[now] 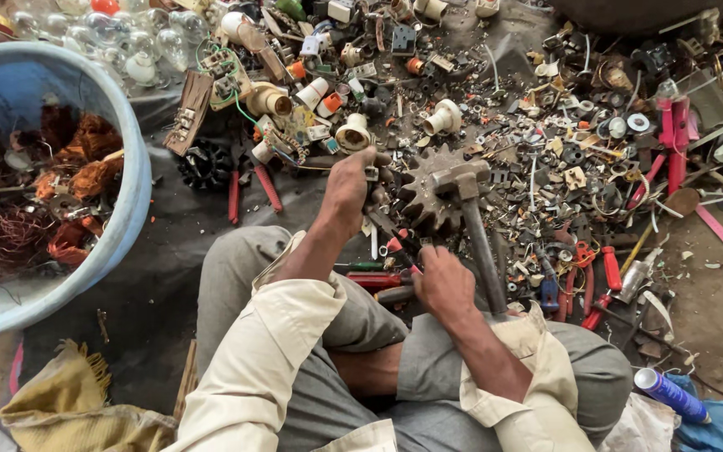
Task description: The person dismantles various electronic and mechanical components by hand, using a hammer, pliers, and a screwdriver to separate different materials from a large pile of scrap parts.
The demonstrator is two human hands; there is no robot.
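My left hand [350, 186] grips a small dark metal part held against a rusty toothed gear wheel [425, 194] on the ground. My right hand [443, 283] is closed round the handle of a steel hammer [472, 219], whose head rests on top of the gear. A red-handled screwdriver [398, 249] lies between my hands. My knees in grey trousers frame the spot.
A blue tub [131, 180] of copper wire and rusty scrap stands at the left. Glass bulbs [119, 38], bulb sockets, circuit bits and small metal parts cover the ground ahead. Red-handled pliers [248, 191], more red tools [597, 280] and a blue tube [671, 393] lie around.
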